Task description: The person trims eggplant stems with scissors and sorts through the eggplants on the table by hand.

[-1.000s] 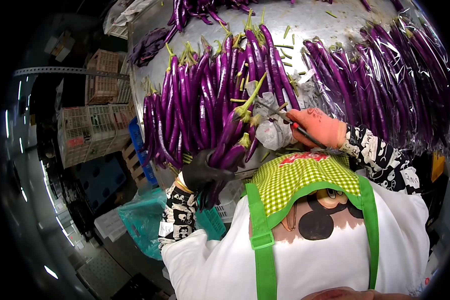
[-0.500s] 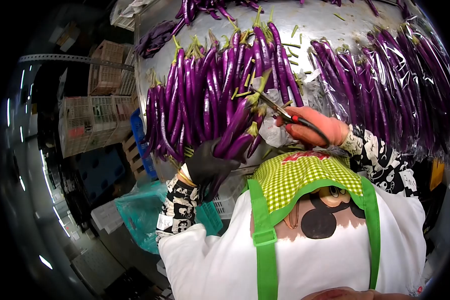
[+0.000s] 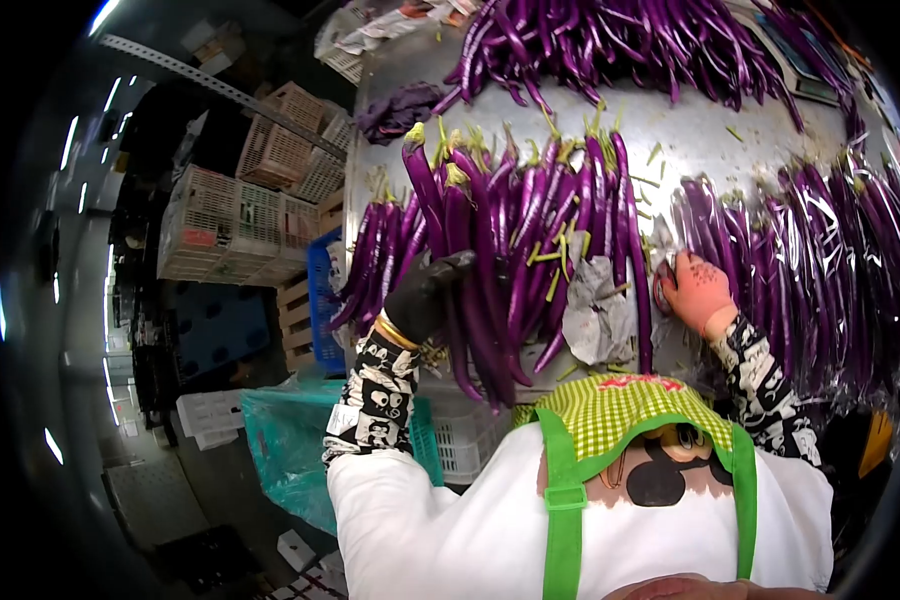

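My left hand (image 3: 417, 298), in a black glove, is closed around several long purple eggplants (image 3: 485, 300). Their trimmed green tops point up and away from me, over the row of eggplants (image 3: 560, 215) on the metal table. My right hand (image 3: 702, 290), in a pink glove, is low at the table between that row and the bagged eggplants (image 3: 820, 250). Its fingers are curled at the scissors (image 3: 661, 287), of which only part of a red and dark handle shows; the blades are hard to make out. Crumpled paper (image 3: 600, 312) with cut stem pieces lies between my hands.
A large heap of eggplants (image 3: 620, 45) spans the far side of the metal table (image 3: 560, 112). A dark cloth (image 3: 398, 110) lies at the far left corner. Plastic crates (image 3: 225, 228) stand on the left, with a teal bag-lined basket (image 3: 300, 440) below.
My left hand has brought the eggplants over the row's left part, tops pointing away. My right hand has moved right with the scissors, away from the stems. The view has shifted too.
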The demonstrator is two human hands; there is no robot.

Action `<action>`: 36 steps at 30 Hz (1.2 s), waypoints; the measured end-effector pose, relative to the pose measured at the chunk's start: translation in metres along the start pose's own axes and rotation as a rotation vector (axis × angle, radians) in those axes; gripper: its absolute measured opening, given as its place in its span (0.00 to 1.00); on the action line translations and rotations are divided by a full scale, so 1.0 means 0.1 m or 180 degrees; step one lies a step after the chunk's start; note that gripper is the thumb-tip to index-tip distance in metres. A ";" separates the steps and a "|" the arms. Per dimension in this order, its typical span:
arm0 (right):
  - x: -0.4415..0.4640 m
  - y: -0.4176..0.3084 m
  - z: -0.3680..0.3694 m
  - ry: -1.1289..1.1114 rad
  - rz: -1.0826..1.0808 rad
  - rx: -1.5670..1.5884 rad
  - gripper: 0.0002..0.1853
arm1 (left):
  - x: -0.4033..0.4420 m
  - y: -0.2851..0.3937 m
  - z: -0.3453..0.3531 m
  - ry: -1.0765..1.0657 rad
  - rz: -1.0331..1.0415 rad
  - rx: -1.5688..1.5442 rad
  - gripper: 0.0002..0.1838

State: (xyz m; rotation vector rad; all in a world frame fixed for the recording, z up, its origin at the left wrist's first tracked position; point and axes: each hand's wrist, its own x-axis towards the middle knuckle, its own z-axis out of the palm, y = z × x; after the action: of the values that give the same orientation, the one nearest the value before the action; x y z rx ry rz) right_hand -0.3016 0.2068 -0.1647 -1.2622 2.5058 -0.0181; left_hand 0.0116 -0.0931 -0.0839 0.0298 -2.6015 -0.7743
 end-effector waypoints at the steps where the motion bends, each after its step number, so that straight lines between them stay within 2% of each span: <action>1: 0.00 -0.09 -0.12 -0.0259 0.0102 -0.0062 0.27 | 0.07 -0.02 0.00 0.0110 -0.0393 -0.0804 0.14; 2: -0.02 -0.15 -0.15 -0.0156 0.0078 -0.0224 0.27 | 0.15 -0.04 0.01 0.0323 -0.0757 -0.1620 0.14; 4: -0.03 -0.25 -0.26 -0.0279 0.0207 -0.0518 0.28 | 0.30 -0.02 0.05 0.0405 -0.2574 -0.4804 0.16; 5: -0.05 -0.31 -0.39 -0.0056 0.0007 -0.0119 0.30 | 0.47 0.17 -0.01 0.0244 -0.2381 -0.4048 0.20; 7: -0.15 -0.44 -0.65 0.0344 -0.0360 0.0684 0.35 | 0.55 0.15 0.16 0.0684 -0.2332 -0.4408 0.20; 8: -0.17 -0.50 -0.69 0.0347 -0.0665 0.1518 0.41 | 0.57 0.10 0.23 0.0889 -0.2302 -0.4578 0.20; 9: -0.18 -0.57 -0.72 0.0364 -0.0968 0.2355 0.47 | 0.46 -0.12 0.39 0.1057 -0.1926 -0.4456 0.20; 11: -0.12 -0.73 -0.84 -0.1282 -0.0983 0.4360 0.63 | 0.69 0.08 0.42 0.1069 -0.2206 -0.5354 0.17; 12: -0.11 -0.82 -0.89 -0.1625 -0.1018 0.4576 0.61 | 0.79 0.17 0.49 0.1073 -0.2353 -0.5808 0.16; 13: -0.09 -0.94 -0.87 -0.1846 -0.1345 0.4684 0.58 | 0.77 0.16 0.65 0.1011 -0.1608 -0.5718 0.17; 14: -0.03 -1.06 -0.81 -0.2066 -0.1685 0.4777 0.55 | 0.80 0.12 0.75 0.0976 -0.1567 -0.5665 0.18; 16: -0.13 -1.22 -0.59 -0.1185 -0.1630 0.5200 0.51 | 0.82 0.03 0.92 0.0930 -0.1486 -0.5551 0.19; 17: -0.15 -1.22 -0.55 -0.1300 -0.1391 0.5308 0.47 | 0.83 -0.05 0.96 0.1190 -0.1861 -0.6687 0.21; 20: -0.17 -1.15 -0.57 -0.1374 -0.1230 0.5482 0.42 | 0.85 0.04 0.97 0.0775 -0.1235 -0.7042 0.23; 22: -0.19 -1.09 -0.53 -0.1493 -0.1101 0.5577 0.39 | 0.83 0.05 0.95 0.0801 -0.1693 -0.6909 0.26; 25: -0.18 -1.06 -0.59 -0.1528 -0.0872 0.5584 0.32 | 0.82 0.00 0.94 0.0832 -0.1789 -0.6868 0.26; 28: -0.17 -0.98 -0.68 -0.1450 -0.0716 0.5534 0.33 | 0.83 -0.02 0.91 0.0839 -0.1770 -0.6890 0.26; 30: -0.11 -0.89 -0.69 -0.1120 -0.0640 0.5460 0.34 | 0.84 -0.04 0.89 0.0847 -0.1774 -0.6881 0.26; 36: 0.40 -0.34 -0.93 0.0004 -0.0392 0.4762 0.27 | 0.79 -0.07 0.83 0.0907 -0.1901 -0.6813 0.27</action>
State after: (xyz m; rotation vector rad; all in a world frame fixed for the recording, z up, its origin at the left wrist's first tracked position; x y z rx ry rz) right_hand -0.3252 0.1423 -0.0829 -0.6509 1.5394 -1.5339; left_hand -0.0943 -0.0673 -0.1195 0.2283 -0.4078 -2.8184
